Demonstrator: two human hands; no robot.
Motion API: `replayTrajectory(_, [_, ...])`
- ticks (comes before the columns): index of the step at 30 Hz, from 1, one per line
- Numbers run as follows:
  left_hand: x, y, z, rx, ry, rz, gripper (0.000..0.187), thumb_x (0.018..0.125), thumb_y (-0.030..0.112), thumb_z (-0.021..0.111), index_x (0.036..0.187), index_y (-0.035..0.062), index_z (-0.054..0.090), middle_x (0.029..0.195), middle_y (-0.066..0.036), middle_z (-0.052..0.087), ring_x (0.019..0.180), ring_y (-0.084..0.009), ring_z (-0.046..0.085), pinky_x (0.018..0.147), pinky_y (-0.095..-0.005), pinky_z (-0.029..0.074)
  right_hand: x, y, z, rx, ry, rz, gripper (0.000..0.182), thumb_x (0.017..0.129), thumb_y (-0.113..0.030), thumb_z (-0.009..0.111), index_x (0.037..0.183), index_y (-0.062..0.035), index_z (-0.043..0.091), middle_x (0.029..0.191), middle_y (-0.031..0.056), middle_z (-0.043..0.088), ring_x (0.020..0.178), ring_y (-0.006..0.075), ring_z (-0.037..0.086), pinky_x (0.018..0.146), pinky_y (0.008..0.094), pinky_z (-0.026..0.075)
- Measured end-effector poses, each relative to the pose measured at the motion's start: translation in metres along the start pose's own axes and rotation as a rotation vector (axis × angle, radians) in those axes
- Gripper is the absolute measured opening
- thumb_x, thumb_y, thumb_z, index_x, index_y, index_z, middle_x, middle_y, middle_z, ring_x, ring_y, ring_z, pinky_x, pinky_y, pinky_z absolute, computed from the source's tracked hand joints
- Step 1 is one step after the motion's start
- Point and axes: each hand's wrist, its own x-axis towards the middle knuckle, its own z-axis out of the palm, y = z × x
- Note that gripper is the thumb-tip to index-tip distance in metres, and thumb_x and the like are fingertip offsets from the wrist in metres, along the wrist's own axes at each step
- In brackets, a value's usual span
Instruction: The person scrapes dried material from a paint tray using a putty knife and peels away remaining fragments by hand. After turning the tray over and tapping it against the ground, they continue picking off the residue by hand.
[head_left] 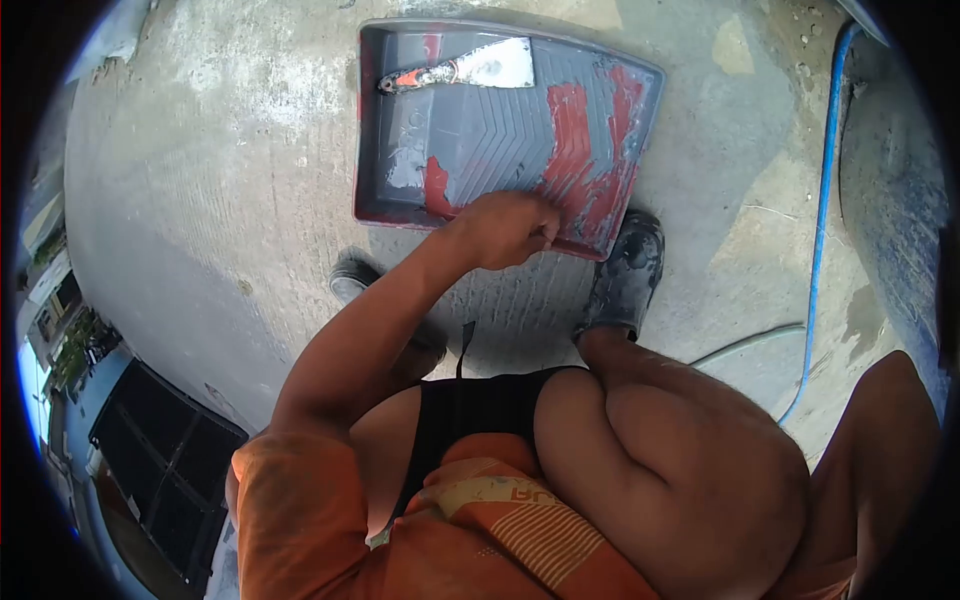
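A grey plastic paint tray [490, 125] with patches of red paint lies on the concrete in front of my feet. Inside it, along the far side, rests a paint scraper [497, 65] with a wide blade and a paint-smeared orange and black handle. My left hand [503, 230] is over the tray's near rim, its fingers curled closed. Whether it grips the rim or something small is hidden by the hand itself. Only part of my right arm [880, 450] shows at the right edge; my right hand is outside the view.
My dark, dusty right shoe [628, 270] stands against the tray's near right corner, and my left shoe [355, 275] is just below its left side. A blue hose [825, 190] runs down the right side of the rough concrete floor [200, 170]. A dark gate [165, 465] appears at lower left.
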Motion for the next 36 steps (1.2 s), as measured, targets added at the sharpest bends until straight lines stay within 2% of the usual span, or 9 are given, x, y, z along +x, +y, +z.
replayTrajectory(8, [-0.007,-0.010,0.008,0.008,0.087,0.097,0.007,0.085,0.009,0.072,0.091,0.0075,0.068,0.093,-0.012,0.069,0.092,-0.0356,0.067,0.080,-0.0462,0.052,-0.009,0.001,0.002,0.014,-0.012,0.027,0.053,0.111,-0.034,0.040,0.149,0.0025,0.046,0.133,0.0183,0.063,0.110,0.0236,0.066,0.108,0.0421,0.046])
replayTrajectory(14, [-0.008,-0.002,0.002,0.045,0.038,0.006,0.007,0.086,0.008,0.071,0.092,0.0071,0.068,0.093,-0.013,0.068,0.093,-0.0365,0.067,0.080,-0.0474,0.051,-0.008,0.005,0.006,0.035,-0.026,0.047,0.054,0.111,-0.036,0.039,0.149,0.0024,0.046,0.134,0.0185,0.063,0.111,0.0238,0.066,0.109,0.0425,0.045])
replayTrajectory(19, [-0.012,-0.009,0.002,-0.011,0.073,0.080,0.008,0.086,0.006,0.070,0.093,0.0053,0.067,0.093,-0.014,0.068,0.092,-0.0376,0.067,0.080,-0.0472,0.051,-0.007,0.008,0.008,0.034,-0.035,0.050,0.055,0.111,-0.037,0.038,0.150,0.0023,0.046,0.135,0.0187,0.062,0.112,0.0240,0.065,0.110,0.0429,0.045])
replayTrajectory(26, [-0.023,-0.010,-0.017,-0.063,0.047,0.076,0.007,0.089,0.003,0.067,0.096,0.0026,0.066,0.094,-0.017,0.069,0.088,-0.0362,0.069,0.077,-0.0456,0.052,-0.007,0.007,0.008,0.055,-0.050,0.073,0.056,0.112,-0.038,0.036,0.150,0.0022,0.045,0.136,0.0189,0.061,0.114,0.0243,0.065,0.111,0.0434,0.044])
replayTrajectory(27, [-0.022,-0.007,-0.021,-0.064,-0.013,0.003,0.008,0.090,0.005,0.069,0.097,0.0021,0.066,0.095,-0.016,0.070,0.088,-0.0346,0.070,0.076,-0.0457,0.053,-0.006,0.005,0.008,0.060,-0.050,0.077,0.056,0.112,-0.038,0.036,0.150,0.0022,0.045,0.136,0.0190,0.061,0.115,0.0244,0.065,0.111,0.0435,0.044])
replayTrajectory(32, [-0.015,-0.002,-0.020,-0.023,0.040,0.128,0.019,0.088,0.008,0.075,0.105,0.0028,0.069,0.101,-0.014,0.070,0.092,-0.0332,0.071,0.080,-0.0446,0.055,-0.001,-0.019,-0.003,0.129,-0.014,0.066,0.057,0.112,-0.039,0.035,0.150,0.0021,0.045,0.137,0.0191,0.061,0.116,0.0246,0.065,0.112,0.0439,0.043])
replayTrajectory(36, [-0.014,0.001,-0.003,0.088,0.015,0.120,0.020,0.087,0.008,0.075,0.105,0.0051,0.070,0.102,-0.012,0.069,0.097,-0.0339,0.069,0.083,-0.0459,0.054,0.004,-0.043,-0.008,0.275,0.011,0.102,0.058,0.112,-0.040,0.034,0.151,0.0020,0.045,0.138,0.0193,0.060,0.117,0.0247,0.064,0.113,0.0442,0.043])
